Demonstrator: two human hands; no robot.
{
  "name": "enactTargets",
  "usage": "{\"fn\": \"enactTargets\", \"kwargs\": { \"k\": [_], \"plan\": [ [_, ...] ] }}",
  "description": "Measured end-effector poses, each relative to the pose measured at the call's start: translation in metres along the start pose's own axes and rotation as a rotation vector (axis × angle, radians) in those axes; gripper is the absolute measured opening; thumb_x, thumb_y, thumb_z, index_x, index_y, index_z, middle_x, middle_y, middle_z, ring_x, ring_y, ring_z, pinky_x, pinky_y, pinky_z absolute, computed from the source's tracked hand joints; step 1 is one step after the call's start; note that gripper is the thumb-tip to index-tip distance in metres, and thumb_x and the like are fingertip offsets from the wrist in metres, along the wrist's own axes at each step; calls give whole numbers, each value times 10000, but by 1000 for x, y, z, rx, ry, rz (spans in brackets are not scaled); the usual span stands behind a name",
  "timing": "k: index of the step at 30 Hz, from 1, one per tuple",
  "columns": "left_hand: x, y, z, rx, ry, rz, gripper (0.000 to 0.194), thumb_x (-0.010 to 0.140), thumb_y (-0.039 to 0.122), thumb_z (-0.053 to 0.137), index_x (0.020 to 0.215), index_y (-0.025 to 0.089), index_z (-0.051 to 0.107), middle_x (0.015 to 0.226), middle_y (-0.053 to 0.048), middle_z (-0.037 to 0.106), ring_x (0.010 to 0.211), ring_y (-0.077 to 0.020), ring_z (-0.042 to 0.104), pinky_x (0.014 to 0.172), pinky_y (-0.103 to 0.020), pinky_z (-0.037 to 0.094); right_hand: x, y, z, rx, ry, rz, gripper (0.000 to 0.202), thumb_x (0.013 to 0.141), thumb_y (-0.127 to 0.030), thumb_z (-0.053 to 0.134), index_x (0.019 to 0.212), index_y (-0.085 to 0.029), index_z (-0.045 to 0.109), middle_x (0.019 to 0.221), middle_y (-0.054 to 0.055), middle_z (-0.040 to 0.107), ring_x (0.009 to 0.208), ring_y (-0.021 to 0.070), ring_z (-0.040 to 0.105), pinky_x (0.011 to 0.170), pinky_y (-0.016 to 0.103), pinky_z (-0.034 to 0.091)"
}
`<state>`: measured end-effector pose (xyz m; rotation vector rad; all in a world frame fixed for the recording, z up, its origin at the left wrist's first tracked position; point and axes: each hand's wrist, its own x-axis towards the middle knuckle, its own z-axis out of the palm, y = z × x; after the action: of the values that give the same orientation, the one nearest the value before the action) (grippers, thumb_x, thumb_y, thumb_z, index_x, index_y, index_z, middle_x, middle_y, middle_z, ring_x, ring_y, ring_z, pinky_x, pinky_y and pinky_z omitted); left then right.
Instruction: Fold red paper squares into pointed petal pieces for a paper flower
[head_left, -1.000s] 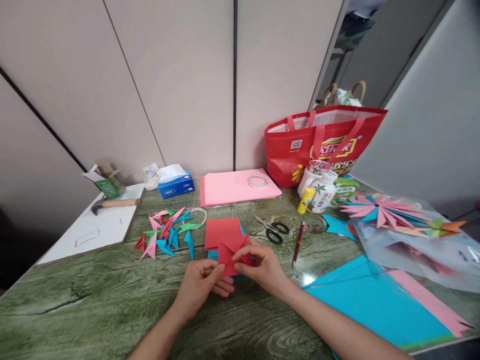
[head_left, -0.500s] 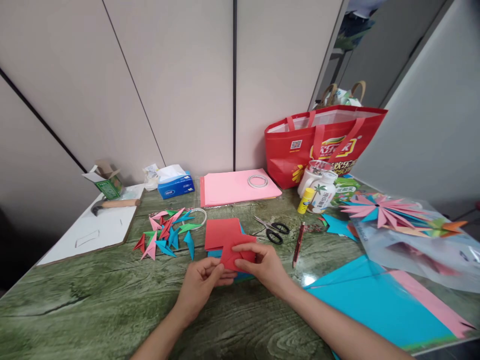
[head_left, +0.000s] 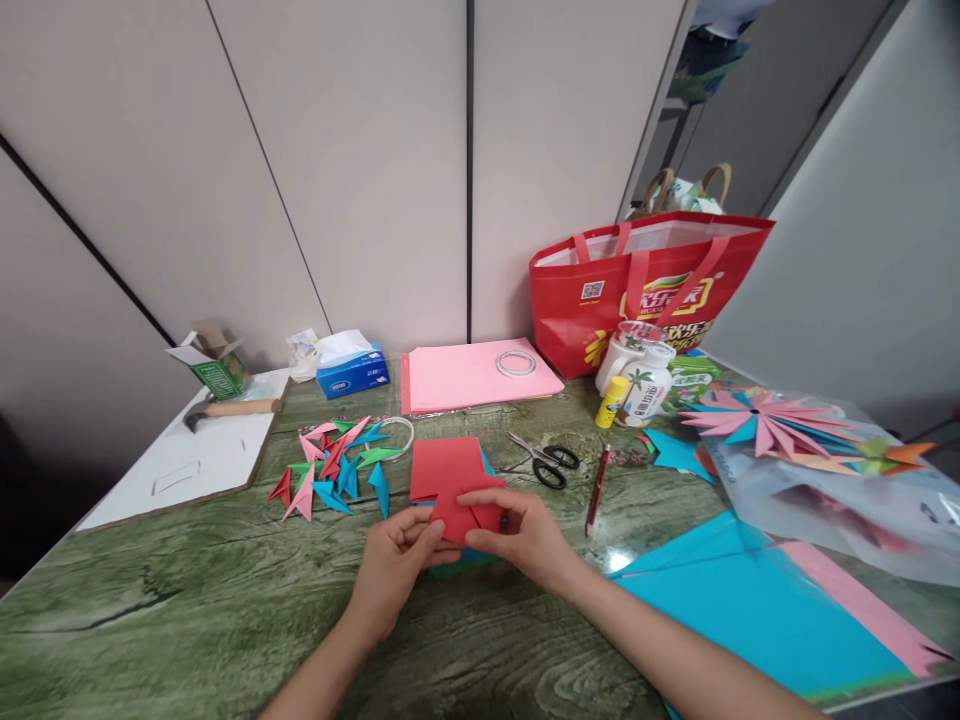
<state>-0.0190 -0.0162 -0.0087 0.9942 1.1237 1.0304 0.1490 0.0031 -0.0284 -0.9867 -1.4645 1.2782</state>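
Observation:
A small folded red paper (head_left: pixel 454 512) is held between my two hands above the table. My left hand (head_left: pixel 397 560) pinches its lower left edge, thumb on top. On the right side, my right hand (head_left: pixel 525 535) grips it between the thumb and fingers. Behind it lies a stack of red paper squares (head_left: pixel 442 465), with blue and green paper showing at its edges. Scissors (head_left: pixel 547 464) with black handles rest to the right of the stack, and a dark red pen (head_left: pixel 598 490) lies beyond them. Folded coloured paper pieces (head_left: pixel 330 470) are heaped to the left.
Pink sheets (head_left: pixel 465 378) with a tape ring lie behind. A red bag (head_left: pixel 585 320), white bottle (head_left: pixel 651 385) and yellow glue stick (head_left: pixel 613 402) stand at the right. Blue sheets (head_left: pixel 765 600) lie front right. A hammer (head_left: pixel 232 407) and tissue box (head_left: pixel 352 372) are at the left.
The folded red paper has shifted slightly left and its angle has changed, with a crease now showing near my right hand. Both hands have moved slightly left and still hold it.

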Motion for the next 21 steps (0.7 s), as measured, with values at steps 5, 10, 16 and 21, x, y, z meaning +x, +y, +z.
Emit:
{"fn": "enactTargets", "kwargs": {
  "k": [5,10,16,21],
  "plan": [
    [2,2,-1,24,96,51,254,605,331,704,760,139,642,630,-20,703,563,-190,659,586,-306,550,2,-3,-2,29,11,1,212,720,-316,613,892,-215,682,923,42,681,872,196,591,782,325,444],
    [4,0,-2,14,178,62,355,566,342,723,831,134,610,586,-9,686,512,-187,643,549,-309,543,3,2,-2,68,15,-18,223,656,-299,674,863,-215,688,890,37,666,830,187,590,714,294,464],
    [1,-1,0,-1,118,185,593,674,343,652,1206,210,428,794,-23,697,721,-188,644,631,-278,518,2,9,3,142,69,-3,261,584,-301,734,817,-196,684,847,42,647,770,179,587,670,284,484],
    [-1,-5,0,221,59,227,442,713,321,618,1136,202,573,869,-22,654,725,-146,572,643,-201,453,1,7,7,57,155,-23,228,579,-284,737,775,-179,683,800,44,639,757,181,579,668,281,476]
  ]
}}
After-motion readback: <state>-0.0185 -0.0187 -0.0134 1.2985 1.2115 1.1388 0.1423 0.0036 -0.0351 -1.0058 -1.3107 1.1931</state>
